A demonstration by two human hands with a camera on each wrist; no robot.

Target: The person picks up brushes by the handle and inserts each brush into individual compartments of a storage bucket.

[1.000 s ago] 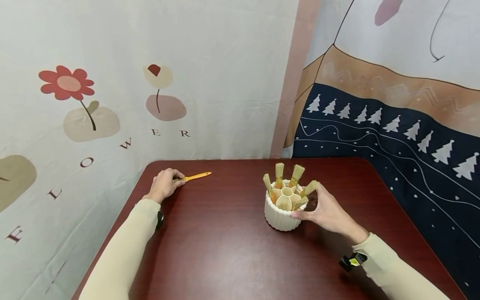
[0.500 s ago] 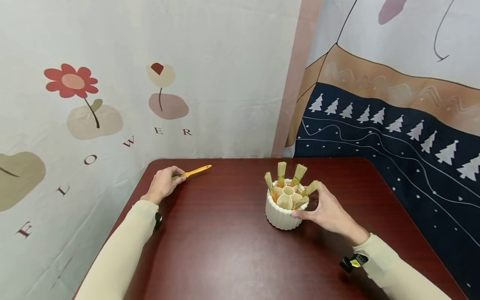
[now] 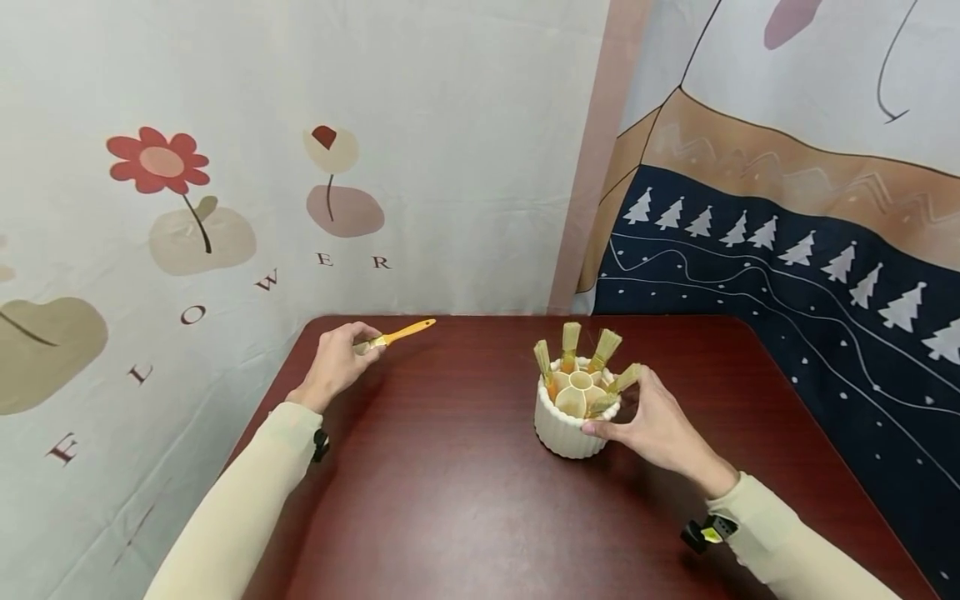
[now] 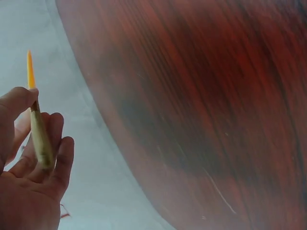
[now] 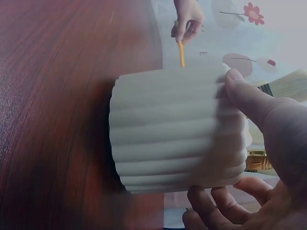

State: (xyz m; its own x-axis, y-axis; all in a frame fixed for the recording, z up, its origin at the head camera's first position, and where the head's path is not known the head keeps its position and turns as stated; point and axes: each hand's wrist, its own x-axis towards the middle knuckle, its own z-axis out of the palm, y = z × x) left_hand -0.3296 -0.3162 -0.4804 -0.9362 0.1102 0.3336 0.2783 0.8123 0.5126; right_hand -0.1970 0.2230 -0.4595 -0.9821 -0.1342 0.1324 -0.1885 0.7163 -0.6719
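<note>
My left hand (image 3: 341,360) pinches a paintbrush (image 3: 408,330) by its bristle end. Its yellow handle points away to the right, above the table's far left part. In the left wrist view the pale bristles of this paintbrush (image 4: 42,143) lie over the palm, thumb against the ferrule. To the right, a white ribbed round holder (image 3: 567,432) with petal-shaped compartments stands on the table. Several paintbrushes (image 3: 571,340) stand in it, bristles up. My right hand (image 3: 660,425) grips the holder's rim from the right, thumb on the near side, as the right wrist view shows with the ribbed wall (image 5: 177,129).
The dark red wooden table (image 3: 450,500) has rounded far corners. Behind it hangs a pale cloth (image 3: 465,167) printed with flowers and letters. A navy cloth (image 3: 750,292) with white trees hangs along the right.
My left hand has lifted the paintbrush off the table, moving it slightly up and to the right, its handle now tilted upward. The right hand stays on the holder.
</note>
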